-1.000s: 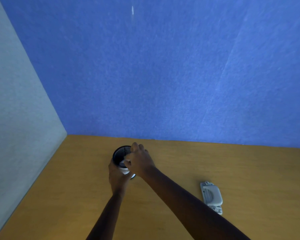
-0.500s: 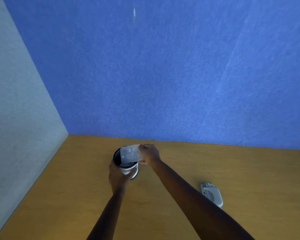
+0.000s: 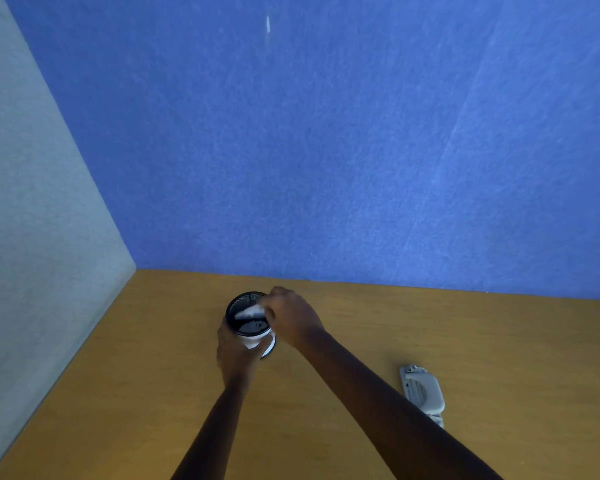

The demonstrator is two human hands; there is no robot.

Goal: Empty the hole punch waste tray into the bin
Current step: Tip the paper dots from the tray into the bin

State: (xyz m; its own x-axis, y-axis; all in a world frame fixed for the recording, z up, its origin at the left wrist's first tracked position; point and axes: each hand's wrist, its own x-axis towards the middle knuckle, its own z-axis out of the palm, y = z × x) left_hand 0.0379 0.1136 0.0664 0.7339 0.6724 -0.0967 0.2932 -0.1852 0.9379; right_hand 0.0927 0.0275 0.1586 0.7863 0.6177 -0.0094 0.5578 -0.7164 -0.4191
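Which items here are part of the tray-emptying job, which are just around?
In the job: bin, steadied by left hand; waste tray, held over the bin by right hand; hole punch, lying apart on the desk.

Just around: desk, blue wall.

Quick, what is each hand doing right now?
Left hand: closed around the bin.
Right hand: closed on the tray over the bin.

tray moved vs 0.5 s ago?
Yes. The waste tray, held in the right hand, has dropped from above the bin rim down into its mouth; the bin stayed put.
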